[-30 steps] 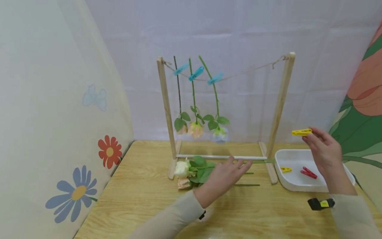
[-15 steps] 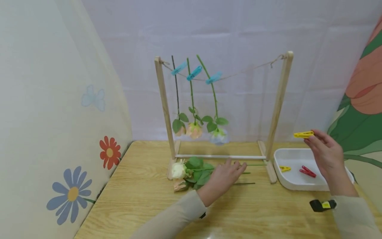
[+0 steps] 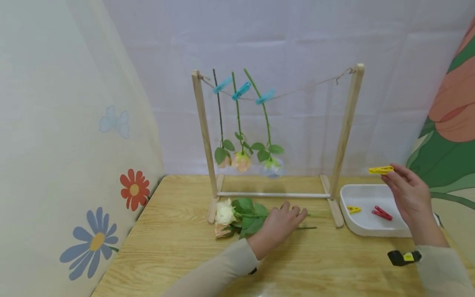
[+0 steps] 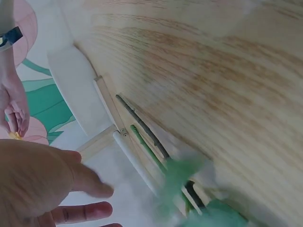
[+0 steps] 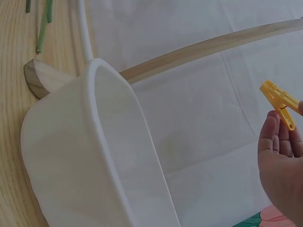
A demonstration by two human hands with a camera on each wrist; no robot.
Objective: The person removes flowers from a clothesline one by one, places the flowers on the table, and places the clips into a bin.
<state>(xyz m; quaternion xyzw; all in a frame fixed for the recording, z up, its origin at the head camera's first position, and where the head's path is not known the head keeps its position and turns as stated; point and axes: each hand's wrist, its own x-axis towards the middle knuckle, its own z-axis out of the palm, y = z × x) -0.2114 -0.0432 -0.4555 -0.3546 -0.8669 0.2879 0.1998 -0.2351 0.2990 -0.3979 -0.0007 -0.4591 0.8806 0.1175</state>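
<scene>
In the head view my left hand (image 3: 278,225) lies over the green stems of the roses on the table, its fingertips right at them. The left wrist view shows its thumb and fingers spread, with a dark stem (image 4: 142,125) and a green stem (image 4: 147,149) beside them. A white rose (image 3: 225,212) and a peach rose (image 3: 222,231) lie left of that hand. Above the white tray, my right hand (image 3: 412,196) pinches a yellow clothespin (image 3: 381,170) by its handle end, and its jaws point left.
Three roses hang head down from a string on a wooden frame (image 3: 346,136), held by blue clothespins (image 3: 241,90). The white tray (image 3: 378,231) at right holds a yellow clothespin (image 3: 354,209) and a red clothespin (image 3: 382,213). A white rod (image 3: 274,194) joins the frame's feet.
The white rose and a green stem have shifted slightly toward the front under the left hand. The right hand, with the yellow clothespin, has moved a little right and down.
</scene>
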